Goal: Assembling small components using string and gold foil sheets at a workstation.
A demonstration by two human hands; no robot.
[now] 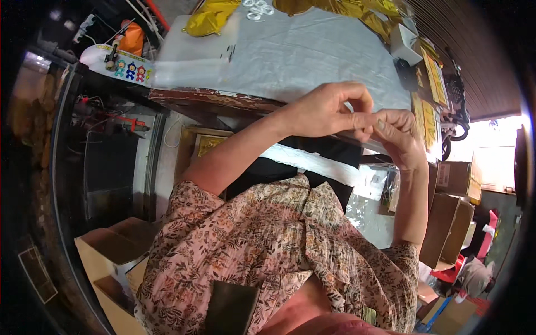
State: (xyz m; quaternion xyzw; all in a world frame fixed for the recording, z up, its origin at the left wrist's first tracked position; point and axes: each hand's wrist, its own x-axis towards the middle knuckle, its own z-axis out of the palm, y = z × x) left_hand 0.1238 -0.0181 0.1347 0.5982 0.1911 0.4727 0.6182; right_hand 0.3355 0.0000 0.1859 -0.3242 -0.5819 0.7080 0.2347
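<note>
My left hand [335,109] and my right hand [399,137] meet in front of me, just past the near edge of a table [301,61] covered with a pale sheet. The left thumb and forefinger are pinched, and the right fingers are curled closed against them. Whatever lies between the fingertips is too small or too hidden to name. Below the hands, a long white bundle [312,163], like strands or folded cloth, stretches across my dark-clad lap. Neither hand touches it.
Gold foil packets [212,17] and white rings [255,10] lie at the table's far side, near small black pieces [228,53]. A white container [406,44] stands at the right. Cardboard boxes stand at lower left [117,251] and right [446,223].
</note>
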